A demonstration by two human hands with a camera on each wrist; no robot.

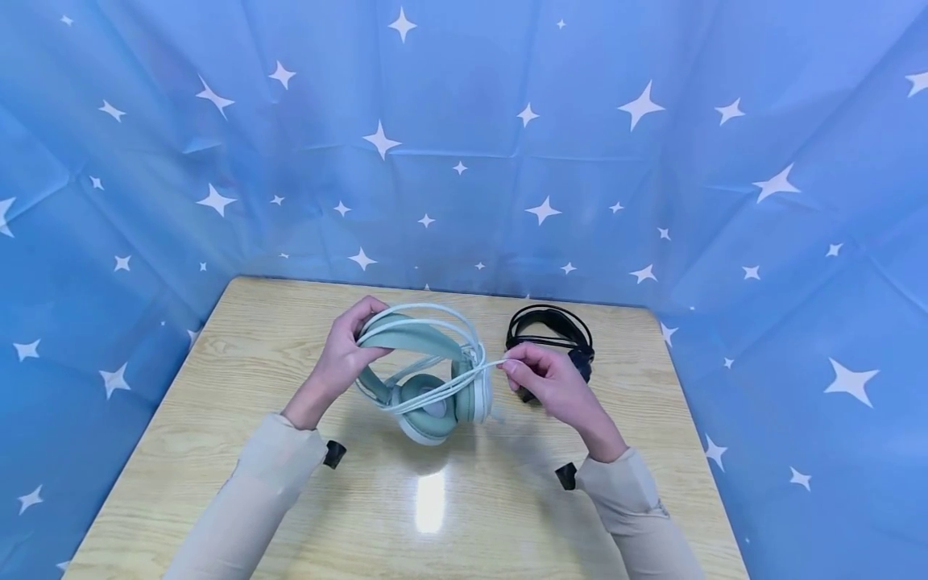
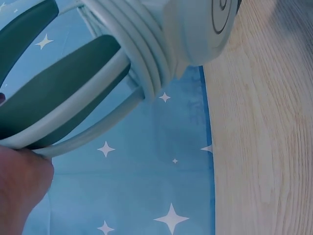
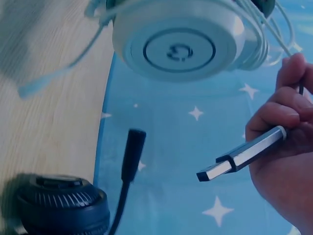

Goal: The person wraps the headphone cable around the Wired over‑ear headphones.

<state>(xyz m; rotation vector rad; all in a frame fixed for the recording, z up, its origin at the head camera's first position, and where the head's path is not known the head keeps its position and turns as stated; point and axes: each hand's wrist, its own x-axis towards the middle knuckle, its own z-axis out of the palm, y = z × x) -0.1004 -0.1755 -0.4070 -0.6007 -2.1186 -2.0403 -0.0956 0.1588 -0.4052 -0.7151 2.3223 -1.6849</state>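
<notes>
My left hand (image 1: 346, 342) grips the headband of a green and white headset (image 1: 420, 334), held up above the table. Its pale cable (image 2: 134, 44) is wound several times around the headband and one side. In the right wrist view the round white ear cup (image 3: 181, 54) faces the camera, and a thin pale stalk with a thicker tip (image 3: 34, 85) sticks out from it. My right hand (image 1: 547, 379) pinches the cable's end part, drawn out to the right of the headset. A silvery USB plug (image 3: 257, 147) pokes out from beneath those fingers.
A black headset (image 1: 582, 354) with black cable loops lies behind my right hand. Its microphone boom (image 3: 133, 156) stands up in the right wrist view. The wooden table (image 1: 254, 338) meets a blue star-patterned curtain (image 1: 464, 113) at the back and sides.
</notes>
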